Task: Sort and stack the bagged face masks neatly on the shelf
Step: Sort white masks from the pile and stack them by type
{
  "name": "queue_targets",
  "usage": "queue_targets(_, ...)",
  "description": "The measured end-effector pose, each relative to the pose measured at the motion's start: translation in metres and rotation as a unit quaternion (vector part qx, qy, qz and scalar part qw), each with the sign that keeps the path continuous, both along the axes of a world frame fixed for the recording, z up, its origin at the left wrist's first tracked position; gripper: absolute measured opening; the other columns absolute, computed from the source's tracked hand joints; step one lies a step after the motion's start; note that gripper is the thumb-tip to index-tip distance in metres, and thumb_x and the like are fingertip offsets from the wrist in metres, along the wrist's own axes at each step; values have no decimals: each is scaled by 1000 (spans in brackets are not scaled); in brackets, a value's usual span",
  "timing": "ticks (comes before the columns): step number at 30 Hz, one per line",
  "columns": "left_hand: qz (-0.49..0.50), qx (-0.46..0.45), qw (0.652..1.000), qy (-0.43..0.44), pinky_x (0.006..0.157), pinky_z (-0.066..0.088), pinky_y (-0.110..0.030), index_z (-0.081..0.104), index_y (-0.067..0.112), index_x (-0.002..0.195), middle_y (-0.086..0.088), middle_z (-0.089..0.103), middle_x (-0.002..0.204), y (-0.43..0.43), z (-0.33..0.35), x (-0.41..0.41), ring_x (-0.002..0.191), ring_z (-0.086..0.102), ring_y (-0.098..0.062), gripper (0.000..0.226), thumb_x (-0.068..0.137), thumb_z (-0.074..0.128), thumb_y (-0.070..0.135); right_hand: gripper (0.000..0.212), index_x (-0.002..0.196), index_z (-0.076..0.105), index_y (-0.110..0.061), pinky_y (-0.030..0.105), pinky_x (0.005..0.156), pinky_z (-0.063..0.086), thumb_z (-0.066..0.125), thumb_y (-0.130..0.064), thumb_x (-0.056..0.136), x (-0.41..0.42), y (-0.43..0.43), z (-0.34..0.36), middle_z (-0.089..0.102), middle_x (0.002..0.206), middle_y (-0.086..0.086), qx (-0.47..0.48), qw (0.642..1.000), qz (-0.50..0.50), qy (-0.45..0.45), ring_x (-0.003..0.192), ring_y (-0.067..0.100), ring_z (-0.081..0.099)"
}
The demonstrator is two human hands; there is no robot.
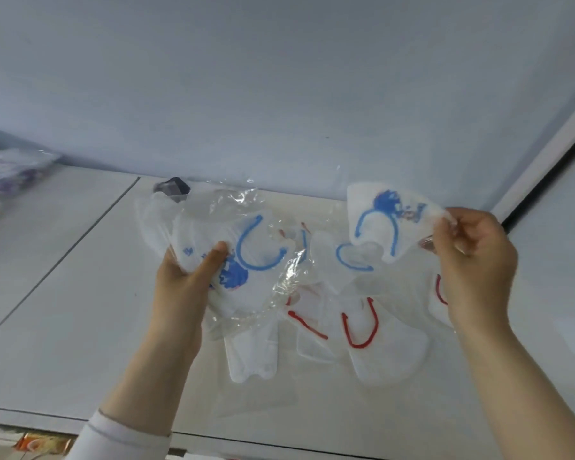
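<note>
A white panelled shelf (pixel 63 293) runs under a pale grey-blue back wall (pixel 279 94). A small dark object (pixel 173 189) sits at the back, and blurred clear packets (pixel 10 171) lie far left. Loose bagged white masks with red ear loops (pixel 362 327) are scattered on the shelf between the arms. The left hand (pixel 183 283) grips a bundle of bagged white masks with blue loops (pixel 246 257), thumb on top. The right hand (pixel 475 260) has its fingers (pixel 455 234) curled, pinching the edge of a single bagged blue-printed white mask (pixel 375 224) above the shelf.

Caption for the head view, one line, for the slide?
Left hand holds a blue-looped bagged mask, right hand pinches a second blue-looped mask, above red-looped masks lying on the white shelf.
</note>
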State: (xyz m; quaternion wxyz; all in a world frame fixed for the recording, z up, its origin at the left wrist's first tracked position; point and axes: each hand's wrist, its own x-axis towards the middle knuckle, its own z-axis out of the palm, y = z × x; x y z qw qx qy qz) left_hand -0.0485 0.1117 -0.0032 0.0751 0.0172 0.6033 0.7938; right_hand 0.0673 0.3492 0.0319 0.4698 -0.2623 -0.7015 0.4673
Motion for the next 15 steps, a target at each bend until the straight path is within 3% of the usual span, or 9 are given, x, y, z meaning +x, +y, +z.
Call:
queue_targets(1,-4,0,1000,-4,63,58,-29,62,14,107,0,74,86,5,-1,1,78,72,-19,24,84,65,12,7,87,58,-14,13,65,51,60,-7,88,0,-2,7,63,81,7,-101,993,32,41,64,8,62)
queue_targets(3,-20,5,1000,-12,63,58,-29,62,13,110,-1,74,88,15,-1,7,80,72,-20,26,84,66,12,11,88,57,-12,20,63,54,64,-7,81,-2,-9,14,66,76,4,-288,944,141,71,64,8,64)
queue_targets(6,-45,4,999,-13,66,59,-30,61,12,113,-4,74,91,27,1,15,83,72,-22,29,84,66,15,10,90,58,-10,18,53,53,59,-5,81,-6,-19,10,70,67,-3,-417,883,214,40,57,4,65)
queue_targets(9,-63,9,998,-2,61,56,-25,61,8,112,-2,75,87,32,5,19,78,72,-18,29,85,65,14,7,85,58,-12,17,50,51,57,-6,88,-4,-23,4,68,64,-6,-395,898,195,10,51,2,62)
queue_targets(15,-61,28,998,15,56,54,-21,61,11,110,3,74,81,25,9,19,73,71,-13,25,85,63,12,8,81,60,-18,14,46,42,61,-16,88,2,-16,4,59,55,-12,-187,976,112,-1,44,1,49)
